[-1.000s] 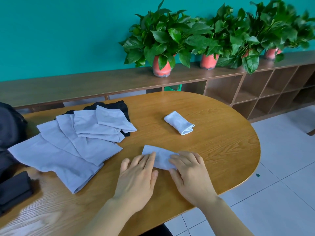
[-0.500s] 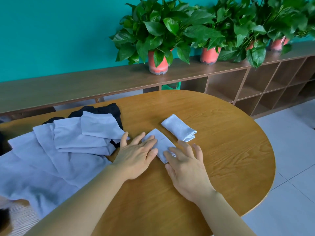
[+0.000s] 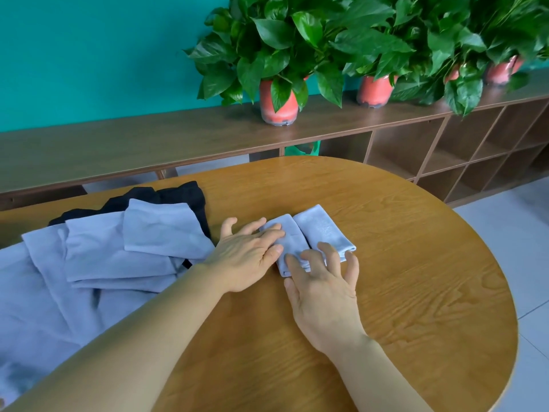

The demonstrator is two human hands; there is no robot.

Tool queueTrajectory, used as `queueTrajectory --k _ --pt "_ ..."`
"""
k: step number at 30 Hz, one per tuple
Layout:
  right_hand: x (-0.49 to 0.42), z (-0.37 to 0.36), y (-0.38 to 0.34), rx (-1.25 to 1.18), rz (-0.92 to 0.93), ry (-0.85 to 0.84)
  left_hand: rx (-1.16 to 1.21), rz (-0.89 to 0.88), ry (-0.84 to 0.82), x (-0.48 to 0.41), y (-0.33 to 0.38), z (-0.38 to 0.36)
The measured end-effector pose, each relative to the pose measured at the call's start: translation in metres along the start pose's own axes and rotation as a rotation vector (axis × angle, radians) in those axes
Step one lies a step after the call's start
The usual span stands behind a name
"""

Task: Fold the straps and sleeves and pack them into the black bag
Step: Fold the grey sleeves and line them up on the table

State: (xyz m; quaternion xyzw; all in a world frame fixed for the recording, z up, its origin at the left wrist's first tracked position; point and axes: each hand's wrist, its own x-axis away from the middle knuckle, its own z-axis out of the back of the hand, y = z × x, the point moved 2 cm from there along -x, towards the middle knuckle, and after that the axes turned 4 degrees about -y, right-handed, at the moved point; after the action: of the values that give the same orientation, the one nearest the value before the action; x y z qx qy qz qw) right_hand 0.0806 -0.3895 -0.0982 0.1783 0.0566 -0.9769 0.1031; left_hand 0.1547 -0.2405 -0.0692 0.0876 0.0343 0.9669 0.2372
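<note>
Left hand [image 3: 246, 258], right hand [image 3: 323, 295], touching folded sleeve [image 3: 292, 240]

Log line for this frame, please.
step: stacking folded pieces | left hand: flat on folded sleeve | right hand: fingertips on both | second sleeve: alongside, touching | pile: unfolded

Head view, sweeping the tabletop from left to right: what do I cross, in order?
Pile of unfolded grey sleeves → left hand → folded sleeve under its fingertips → second folded sleeve. The right hand spans both folded pieces, so it is left out.
</note>
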Motion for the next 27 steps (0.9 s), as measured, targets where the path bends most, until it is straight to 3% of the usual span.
queueTrajectory --k 9,15,19,27 --pt "-0.003 0.006 -0.007 0.004 -0.009 0.041 -0.006 0.030 0.134 0.052 -0.007 0.015" --pt "-0.041 0.016 -0.065 -0.152 0.028 0.136 0.055 0.273 0.379 0.099 -0.071 0.036" --pt "-0.084 0.003 -0.106 -0.264 0.018 -0.046 0.041 0.511 0.471 0.114 -0.118 0.045" --pt "-0.144 -0.029 -0.133 -0.486 -0.184 -0.394 0.054 0.751 0.421 0.096 -0.152 0.046"
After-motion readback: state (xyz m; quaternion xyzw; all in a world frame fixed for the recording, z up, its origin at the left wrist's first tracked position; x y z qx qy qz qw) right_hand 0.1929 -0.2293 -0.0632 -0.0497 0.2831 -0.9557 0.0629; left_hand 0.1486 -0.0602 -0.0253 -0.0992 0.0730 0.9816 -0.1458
